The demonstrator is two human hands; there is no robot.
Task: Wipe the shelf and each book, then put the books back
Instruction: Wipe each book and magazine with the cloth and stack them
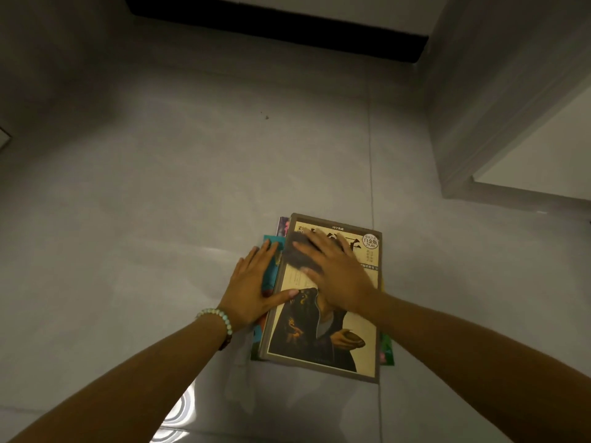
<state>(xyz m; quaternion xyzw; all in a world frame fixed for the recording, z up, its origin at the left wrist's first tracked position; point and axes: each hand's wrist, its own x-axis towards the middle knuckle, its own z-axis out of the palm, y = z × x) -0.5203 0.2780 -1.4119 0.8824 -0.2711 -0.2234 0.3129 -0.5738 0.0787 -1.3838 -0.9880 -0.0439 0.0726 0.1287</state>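
1. On the grey tiled floor [160, 203], in front of the person in the head view, lies a small stack of books. The top one is a hardcover book [335, 340] with a yellowish cover showing a dark-robed figure.
2. Its long axis runs almost straight away from the person, with the title end at the far side and the spine along the left.
3. Edges of a teal book [268, 281] and a green one [387, 346] stick out from under it on the left and right.
4. The right hand [339, 273] lies flat on the far half of the cover. Its grip is spread, the straight fingers pressing a dark grey cloth [295, 254] onto the title area.
5. The left hand [252, 289] rests flat against the left side of the stack, its grip also apart, with the thumb on the top cover. A pale beaded bracelet [217, 314] circles that wrist.
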